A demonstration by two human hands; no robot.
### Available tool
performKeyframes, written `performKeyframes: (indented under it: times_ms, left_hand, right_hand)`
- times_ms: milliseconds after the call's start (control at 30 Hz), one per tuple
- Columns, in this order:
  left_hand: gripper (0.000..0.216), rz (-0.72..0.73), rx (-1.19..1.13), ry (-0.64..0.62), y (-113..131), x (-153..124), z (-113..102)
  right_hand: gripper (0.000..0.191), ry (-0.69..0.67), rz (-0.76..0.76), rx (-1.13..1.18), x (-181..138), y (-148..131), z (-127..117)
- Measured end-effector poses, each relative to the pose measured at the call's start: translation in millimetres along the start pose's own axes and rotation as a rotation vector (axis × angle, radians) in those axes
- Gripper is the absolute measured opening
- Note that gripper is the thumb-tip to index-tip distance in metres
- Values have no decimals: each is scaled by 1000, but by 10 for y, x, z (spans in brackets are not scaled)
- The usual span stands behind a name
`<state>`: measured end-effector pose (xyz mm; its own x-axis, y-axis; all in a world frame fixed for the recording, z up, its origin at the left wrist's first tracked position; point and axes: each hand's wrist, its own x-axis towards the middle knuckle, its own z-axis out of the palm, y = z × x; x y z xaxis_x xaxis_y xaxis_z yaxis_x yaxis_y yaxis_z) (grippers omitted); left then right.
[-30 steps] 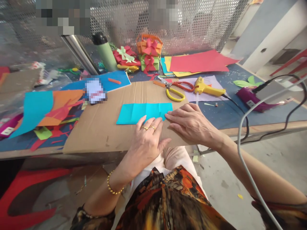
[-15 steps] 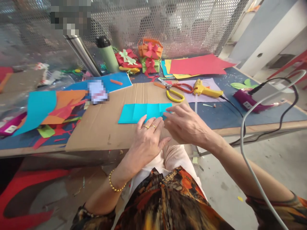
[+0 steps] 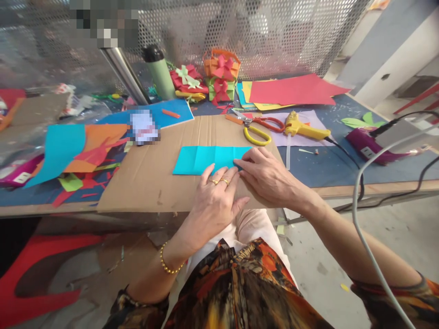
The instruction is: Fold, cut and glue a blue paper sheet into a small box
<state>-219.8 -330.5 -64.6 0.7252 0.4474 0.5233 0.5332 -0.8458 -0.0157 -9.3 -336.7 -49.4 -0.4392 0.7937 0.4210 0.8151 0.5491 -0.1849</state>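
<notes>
A turquoise strip of paper (image 3: 206, 157) with several upright crease lines lies on a flat sheet of brown cardboard (image 3: 147, 183). My left hand (image 3: 219, 196) rests along the paper's near edge, fingers stretched out and lying flat, two rings on them. At the paper's right end my right hand (image 3: 264, 171) has its fingers bent together over the edge, the index fingertip pressing on the paper. This hand covers the lower right corner. Beyond the paper lie scissors (image 3: 257, 135) with one red and one yellow handle.
To the right are a yellow glue gun (image 3: 305, 128) on lilac paper, a purple power strip (image 3: 368, 146) and a loose pale cable (image 3: 358, 219). A phone (image 3: 144, 127), green bottle (image 3: 159, 73), paper baskets (image 3: 222, 68) and coloured scraps (image 3: 103, 146) stand or lie around the cardboard.
My right fingers have come down and slid slightly left over the paper's right end. My left hand stays at the near edge. The whole view has shifted a little.
</notes>
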Motion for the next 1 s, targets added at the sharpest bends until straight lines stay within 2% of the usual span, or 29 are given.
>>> performKeyframes:
  times_ms: [167,300,367,567,833,1000]
  left_hand:
    - [48,-23,-43,57,-8,-24,32]
    - [26,-149,-41,214,-37,-58,-22]
    - [23,-196,-11,271,-51,-53,-52]
    - [34,-91,25,103,-61,41,-6]
    - [34,-34,-27,-2,-73,117,-65]
    - [33,-36,-8,41,-43,83,-45]
  right_hand:
    - [39,10,-8,-22,-4,4,1]
    - [38,-6,-25,-50,-5,22,13]
    - [38,5,-10,-59,-7,31,29]
    - [40,28,3,-86,-10,35,76]
    - [41,38,13,-64,-10,58,56]
    - [43,30,-7,-70,-12,121,75]
